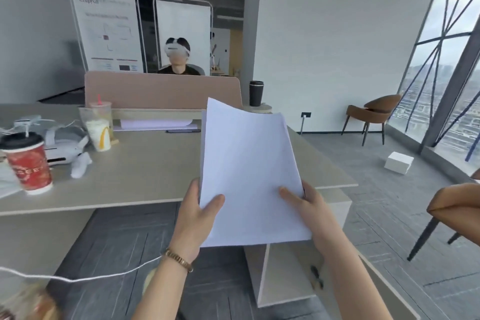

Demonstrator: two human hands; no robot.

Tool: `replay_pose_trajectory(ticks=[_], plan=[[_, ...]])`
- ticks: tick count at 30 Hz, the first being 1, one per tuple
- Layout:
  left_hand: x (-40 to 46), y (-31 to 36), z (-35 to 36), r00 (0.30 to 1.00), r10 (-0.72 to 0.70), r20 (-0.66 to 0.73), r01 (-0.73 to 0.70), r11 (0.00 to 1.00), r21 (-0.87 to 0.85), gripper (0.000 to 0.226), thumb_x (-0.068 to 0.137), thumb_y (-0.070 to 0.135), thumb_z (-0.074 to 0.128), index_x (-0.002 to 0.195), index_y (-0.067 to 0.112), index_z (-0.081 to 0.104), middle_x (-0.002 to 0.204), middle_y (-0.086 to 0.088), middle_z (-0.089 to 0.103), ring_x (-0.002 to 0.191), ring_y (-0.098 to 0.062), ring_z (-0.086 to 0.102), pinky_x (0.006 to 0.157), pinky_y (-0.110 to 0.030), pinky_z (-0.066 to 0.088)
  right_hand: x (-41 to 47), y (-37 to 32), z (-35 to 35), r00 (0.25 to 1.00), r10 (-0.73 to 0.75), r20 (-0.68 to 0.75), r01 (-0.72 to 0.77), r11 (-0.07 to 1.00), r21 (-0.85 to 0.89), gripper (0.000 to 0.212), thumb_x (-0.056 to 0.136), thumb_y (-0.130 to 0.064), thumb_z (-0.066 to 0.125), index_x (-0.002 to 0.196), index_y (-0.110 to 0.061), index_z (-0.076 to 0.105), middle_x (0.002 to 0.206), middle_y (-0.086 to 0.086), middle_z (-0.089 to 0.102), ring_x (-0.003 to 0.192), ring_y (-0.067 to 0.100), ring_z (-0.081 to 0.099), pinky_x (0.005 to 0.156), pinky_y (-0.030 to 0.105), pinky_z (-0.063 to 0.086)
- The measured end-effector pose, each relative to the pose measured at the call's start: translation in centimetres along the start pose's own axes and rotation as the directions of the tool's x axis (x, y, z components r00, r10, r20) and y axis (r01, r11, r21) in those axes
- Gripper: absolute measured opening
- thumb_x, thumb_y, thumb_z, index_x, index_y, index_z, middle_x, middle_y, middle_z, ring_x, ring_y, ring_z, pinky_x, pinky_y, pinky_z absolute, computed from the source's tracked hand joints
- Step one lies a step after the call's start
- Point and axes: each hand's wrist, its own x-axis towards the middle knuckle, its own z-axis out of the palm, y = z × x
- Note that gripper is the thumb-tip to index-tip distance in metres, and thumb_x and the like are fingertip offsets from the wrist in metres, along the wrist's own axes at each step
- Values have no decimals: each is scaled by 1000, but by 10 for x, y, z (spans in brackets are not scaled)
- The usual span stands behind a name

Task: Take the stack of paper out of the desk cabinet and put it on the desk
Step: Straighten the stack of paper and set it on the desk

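The smooth, matte beige desk [145, 171] is stretching wide and flat, its right edge lying behind the stack of paper [249, 174]. That thin, white rectangular stack is being held tilted in the air over the desk's right end. The left hand [197, 213] and right hand [309, 205] are each pinching a bottom corner, thumbs on the front sheet.

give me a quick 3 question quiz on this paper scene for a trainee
1. True or false: the stack of paper already lies flat on the desk.
2. Which hands hold the paper? A) left only B) right only C) both
3. Fill in: the red cup stands near the desk's ____ end.

Key:
1. False; it is held up in the air.
2. C; the left hand and right hand grip its lower corners.
3. left
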Motion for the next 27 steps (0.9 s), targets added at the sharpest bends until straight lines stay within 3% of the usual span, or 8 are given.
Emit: replay_pose_trajectory(ticks=[3, 5, 9, 12, 16, 21, 23, 27], plan=[[36, -13, 0, 999, -35, 3, 36, 998, -56, 34, 91, 9, 67, 119, 27, 60, 114, 13, 73, 107, -7, 68, 94, -35, 53, 51, -1, 6, 997, 73, 33, -74, 997, 27, 29, 90, -33, 68, 115, -20, 65, 105, -3, 78, 96, 19, 75, 83, 38, 59], [67, -28, 0, 998, -68, 7, 68, 991, -111, 35, 92, 5, 66, 123, 21, 60, 118, 6, 73, 111, -13, 68, 97, -37, 52, 95, 3, 9, 990, 126, 57, -130, 990, 63, 31, 91, -33, 66, 116, -15, 64, 109, 5, 77, 100, 27, 74, 89, 43, 58], [130, -65, 4, 992, -125, -13, 122, 982, -141, 37, 92, 3, 66, 126, 17, 59, 119, 4, 74, 110, -14, 69, 93, -32, 54, 182, 26, 26, 984, 150, 95, -157, 985, 77, 29, 91, -27, 68, 115, -11, 64, 112, 11, 75, 100, 32, 74, 80, 40, 59], [171, -93, 5, 984, -173, -36, 166, 975, -145, 35, 92, 2, 65, 123, 16, 59, 116, 2, 75, 106, -14, 71, 87, -27, 57, 232, 53, 43, 990, 112, 80, -116, 993, 38, 20, 91, -20, 68, 108, -13, 64, 105, 9, 75, 81, 21, 75, 61, 27, 57], [211, -123, 1, 973, -227, -36, 223, 970, -93, 36, 90, 5, 67, 120, 23, 58, 116, 6, 73, 105, -11, 71, 87, -31, 55, 275, 86, 58, 992, 91, 87, -97, 993, 70, 23, 92, -17, 67, 110, -8, 59, 110, 17, 73, 89, 32, 75, 71, 39, 60], [247, -129, -3, 939, -341, 35, 343, 934, -97, 35, 87, 11, 73, 119, 17, 60, 115, -3, 75, 106, -24, 72, 94, -48, 55, 296, 98, 58, 994, 41, 105, -52, 993, 109, 22, 94, -12, 63, 111, -3, 53, 110, 18, 72, 93, 36, 74, 70, 40, 61], [260, -122, 0, 924, -373, 84, 382, 912, -148, 32, 89, 16, 72, 120, 14, 66, 113, -5, 76, 106, -26, 72, 94, -45, 55, 301, 96, 57, 994, 17, 107, -30, 992, 120, 21, 95, -10, 62, 111, -2, 51, 112, 22, 69, 95, 41, 72, 73, 45, 61], [278, -108, 9, 939, -341, 50, 345, 930, -127, 25, 92, 8, 67, 116, 10, 69, 110, -6, 77, 98, -20, 75, 80, -34, 59, 312, 82, 59, 995, -30, 92, 19, 993, 117, 12, 96, -11, 61, 105, -9, 53, 110, 19, 70, 88, 30, 73, 74, 45, 61]])
